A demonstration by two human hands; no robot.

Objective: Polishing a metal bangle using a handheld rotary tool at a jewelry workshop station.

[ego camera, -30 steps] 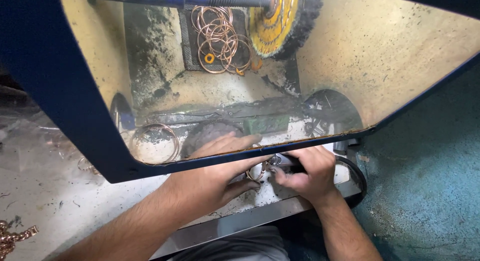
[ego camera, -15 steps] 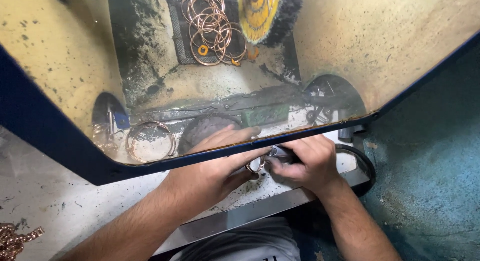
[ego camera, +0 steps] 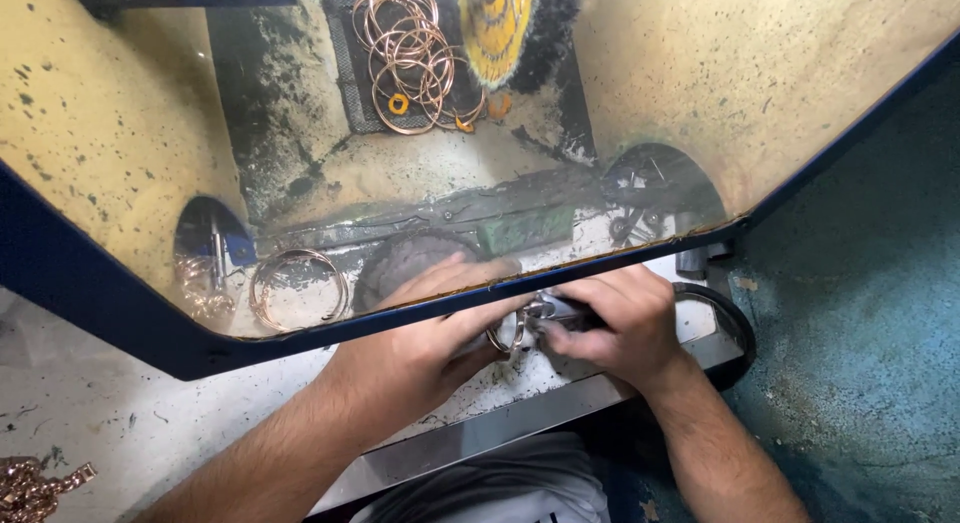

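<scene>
Left hand (ego camera: 420,348) curled almost closed around a thin metal bangle (ego camera: 505,333), fingers wrapped over its top, thumb side pressed toward right hand. Right hand (ego camera: 615,323) closed tight on a small dark metal tool or clamp (ego camera: 555,311), knuckles up, fingertips tucked under; exact contact of tool with bangle hidden by fingers, cannot tell. Both hands touching or nearly so, meeting at the bangle, just below the lower edge of the clear shield (ego camera: 720,103). Bangle sits between the two hands, upright on edge, over a dusty white work ledge (ego camera: 520,383) with a metal front lip.

Behind the shield: yellow buffing wheel (ego camera: 495,23) at top centre, bunch of copper-coloured rings (ego camera: 410,58) hanging just left of it against a black-smeared back wall. Loose pair of bangles (ego camera: 297,288) lying flat inside at lower left, near a dark arm opening (ego camera: 205,248) in the shield. Second dark opening (ego camera: 655,188) at right with small wheels or fittings inside, too blurred to name. Blue frame edge (ego camera: 90,303) running along the shield's bottom. Black rubber ring or hose (ego camera: 735,328) just right of right hand. Chain scraps (ego camera: 35,483) at far lower left on the grey bench, well apart from hands. Teal-stained wall or floor (ego camera: 870,333) at right.
</scene>
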